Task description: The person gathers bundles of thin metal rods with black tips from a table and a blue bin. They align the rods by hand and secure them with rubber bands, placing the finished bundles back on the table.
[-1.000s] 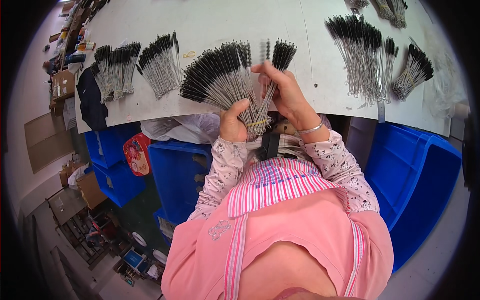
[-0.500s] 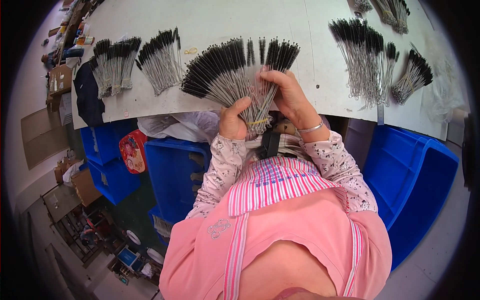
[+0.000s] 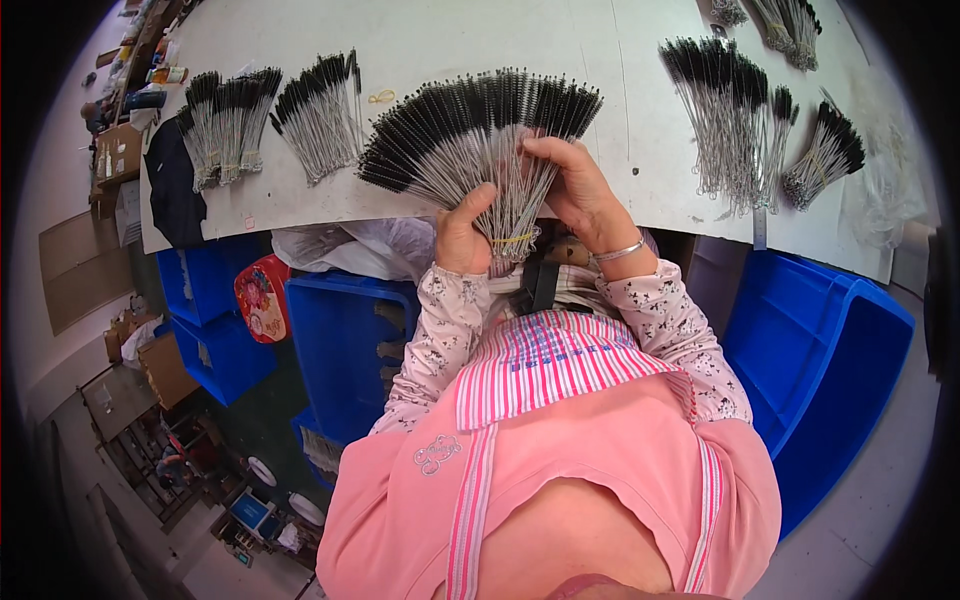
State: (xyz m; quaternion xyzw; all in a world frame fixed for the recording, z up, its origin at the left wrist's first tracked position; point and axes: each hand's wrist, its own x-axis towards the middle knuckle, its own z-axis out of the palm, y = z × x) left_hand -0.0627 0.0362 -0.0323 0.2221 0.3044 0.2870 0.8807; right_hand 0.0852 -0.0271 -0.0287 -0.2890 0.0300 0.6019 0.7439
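Note:
A fanned bundle of small wire brushes [image 3: 480, 135], with black bristles and thin metal stems, is held up between my hands at the table's near edge. A yellow rubber band [image 3: 514, 240] rings the looped stem ends at the bottom. My left hand [image 3: 464, 232] grips the lower left side of the stems, thumb pointing up across them. On the right side, my right hand [image 3: 575, 185] has its thumb and fingers around the stems just under the bristles. Some of its fingers are hidden behind the bundle.
Brush bundles lie on the white table [image 3: 420, 45], at the left [image 3: 232, 120] and right [image 3: 720, 120]. A loose rubber band [image 3: 382, 97] rests beyond the fan. Blue bins [image 3: 810, 350] stand below the table on both sides. A clear plastic bag [image 3: 885, 180] is at far right.
Gaps in the right part of the fan have closed, and the brushes now spread in one continuous arc. Both hands keep their hold, in nearly the same place.

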